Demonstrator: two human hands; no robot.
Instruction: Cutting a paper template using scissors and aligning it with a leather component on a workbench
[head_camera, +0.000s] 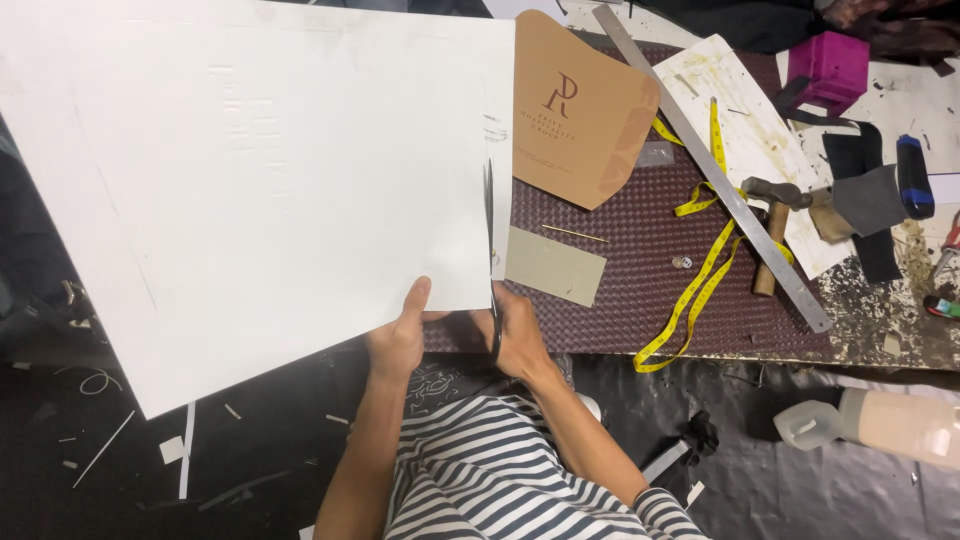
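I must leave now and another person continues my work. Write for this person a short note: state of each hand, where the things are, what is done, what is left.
Left hand: grips the lower edge of the big white sheet, thumb on top.
Right hand: holds the scissors, blades pointing away, in the sheet's right side.
Done: the cut runs from the lower edge roughly half way up the sheet.
Left: the upper stretch is uncut; the narrow right strip is not yet free.
On the bench: grey card piece, yellow tape measure, steel ruler, hammer.

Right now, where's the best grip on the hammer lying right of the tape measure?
Take the wooden-handled hammer by the bare lower end of its handle, coming from the table's near edge. The dark head end is crowded by the long steel ruler and yellow tape measure; the lower handle lies free.
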